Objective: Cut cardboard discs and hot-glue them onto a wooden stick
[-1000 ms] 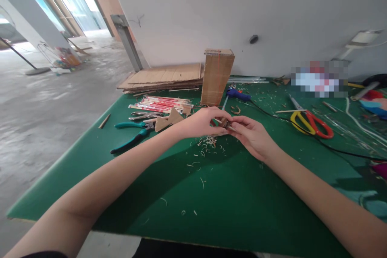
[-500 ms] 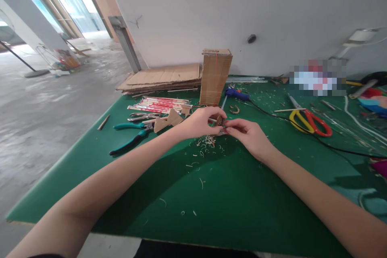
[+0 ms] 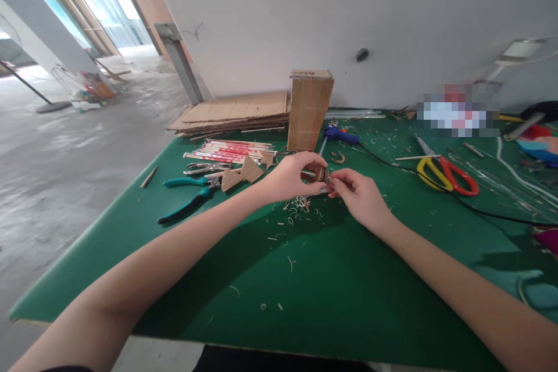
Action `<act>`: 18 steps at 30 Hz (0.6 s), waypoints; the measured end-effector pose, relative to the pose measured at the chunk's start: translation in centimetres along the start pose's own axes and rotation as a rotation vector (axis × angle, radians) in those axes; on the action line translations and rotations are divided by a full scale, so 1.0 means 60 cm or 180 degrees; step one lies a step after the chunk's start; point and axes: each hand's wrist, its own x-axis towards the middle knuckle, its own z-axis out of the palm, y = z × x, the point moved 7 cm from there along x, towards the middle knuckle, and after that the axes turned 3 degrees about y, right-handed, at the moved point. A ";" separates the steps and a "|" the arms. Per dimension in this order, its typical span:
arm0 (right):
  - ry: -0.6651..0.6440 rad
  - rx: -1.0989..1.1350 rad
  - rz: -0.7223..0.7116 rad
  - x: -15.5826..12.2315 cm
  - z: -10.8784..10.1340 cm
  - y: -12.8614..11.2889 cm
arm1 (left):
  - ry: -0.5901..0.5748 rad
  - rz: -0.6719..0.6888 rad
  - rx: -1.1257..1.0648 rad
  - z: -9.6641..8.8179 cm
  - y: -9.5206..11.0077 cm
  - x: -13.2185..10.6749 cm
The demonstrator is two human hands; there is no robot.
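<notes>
Between thumb and fingers, my left hand (image 3: 293, 177) grips a small brown cardboard piece (image 3: 321, 174), round-looking, with a thin light stick at its left side. The fingers of my right hand (image 3: 358, 193) are pinched together at its right edge; whatever they hold is too small to make out. Pale curled shavings (image 3: 301, 203) lie on the green tabletop (image 3: 261, 279) just below. Behind my hands stands a tall cardboard block (image 3: 309, 113). A blue glue gun (image 3: 342, 135) lies beyond them, its glue stick pointing toward my fingers.
Left of my hands lie teal-handled pliers (image 3: 187, 200), cardboard scraps (image 3: 250, 170) and red-and-white wrapped sticks (image 3: 226, 151). Scissors (image 3: 447, 177) with yellow and red handles lie to the right, beside a black cable (image 3: 466, 203). Flat cardboard sheets (image 3: 235, 107) are stacked against the wall.
My right hand has shifted slightly right, and its fingertips have drawn back a little from the left hand. More of the cardboard piece shows. My left hand has hardly moved.
</notes>
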 end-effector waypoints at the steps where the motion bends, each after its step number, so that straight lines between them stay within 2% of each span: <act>1: 0.0001 -0.0061 -0.0030 -0.001 0.000 -0.003 | 0.0019 0.0049 0.0050 -0.001 0.003 0.000; 18: -0.0036 -0.0145 -0.0058 -0.002 0.002 -0.005 | -0.0040 0.0235 0.0159 -0.001 0.009 -0.002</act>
